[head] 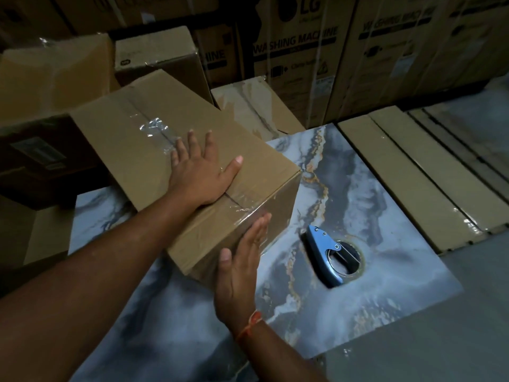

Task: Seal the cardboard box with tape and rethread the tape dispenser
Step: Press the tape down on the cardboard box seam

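Observation:
A brown cardboard box (132, 150) lies on a marbled slab (344, 285), its flaps closed. Clear tape (157, 128) runs along the top seam and down the near side, wrinkled in places. My left hand (202, 172) lies flat on the box top over the seam, fingers spread. My right hand (242, 260) presses flat against the taped near side of the box, fingers straight. A blue metal tape dispenser (327, 253) with a dark roll rests on the slab to the right of the box, untouched.
Taped cardboard boxes (154, 53) are stacked behind and to the left. Large washing machine cartons (297, 51) stand at the back. Long flat cartons (407, 172) lie along the slab's right side. A red thread is tied on my right wrist.

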Motion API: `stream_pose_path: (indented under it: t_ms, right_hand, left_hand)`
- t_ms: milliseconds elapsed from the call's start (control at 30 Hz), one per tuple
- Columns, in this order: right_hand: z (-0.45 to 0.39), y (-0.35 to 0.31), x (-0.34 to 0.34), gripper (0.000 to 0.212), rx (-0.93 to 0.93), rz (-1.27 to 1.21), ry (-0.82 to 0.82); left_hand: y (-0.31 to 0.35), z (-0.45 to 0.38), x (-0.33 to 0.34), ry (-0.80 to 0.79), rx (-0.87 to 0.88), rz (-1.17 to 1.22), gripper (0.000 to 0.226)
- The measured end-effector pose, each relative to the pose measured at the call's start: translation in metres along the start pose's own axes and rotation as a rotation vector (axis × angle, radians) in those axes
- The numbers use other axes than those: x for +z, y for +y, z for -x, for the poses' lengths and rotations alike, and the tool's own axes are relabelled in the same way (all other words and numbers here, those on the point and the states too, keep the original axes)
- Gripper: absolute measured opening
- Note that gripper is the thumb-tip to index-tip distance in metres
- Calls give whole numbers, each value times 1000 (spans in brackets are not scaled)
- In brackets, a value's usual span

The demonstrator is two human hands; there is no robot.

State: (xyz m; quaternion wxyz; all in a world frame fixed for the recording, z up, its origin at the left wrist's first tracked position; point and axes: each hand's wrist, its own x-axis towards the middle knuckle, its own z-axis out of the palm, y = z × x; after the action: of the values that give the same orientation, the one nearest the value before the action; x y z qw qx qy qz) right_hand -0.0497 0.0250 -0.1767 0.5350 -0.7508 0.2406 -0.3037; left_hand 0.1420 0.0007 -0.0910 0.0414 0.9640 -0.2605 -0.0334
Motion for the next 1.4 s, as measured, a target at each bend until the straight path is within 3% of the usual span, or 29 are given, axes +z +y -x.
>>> stream_pose_path:
  t_ms: [133, 300, 533, 600, 700, 800, 867, 1233, 1400]
  right_hand:
    - [5, 32, 15, 78, 213, -100, -8]
    - [5, 48, 17, 81, 304, -167, -46]
    - [1, 36, -4, 121, 447, -163, -133]
    - [0, 25, -11, 113, 389, -92, -68]
    - [-4, -5, -21, 82, 65, 50, 76]
    - [-18, -27, -30, 71, -240, 231, 26]
    - [-27, -28, -30, 67, -316, 358, -25]
    - [-31, -24, -27, 67, -340, 427, -16]
    - [-12, -11, -14, 79, -90, 158, 5]
  left_hand:
    - [1, 0, 3, 15, 8, -4, 96]
    - [1, 2, 0, 20, 15, 11, 96]
    - [0, 3, -1, 16, 19, 25, 98]
    - [0, 4, -2, 6, 22, 32, 99]
    - [-5, 4, -5, -12, 47, 40, 99]
    - [-21, 1, -10, -16, 112, 32, 97]
    - [-36, -3, -14, -4, 116, 17, 98]
    - [-63, -15, -29, -14, -54, -36, 99]
    - [-52, -5, -24, -40, -60, -17, 98]
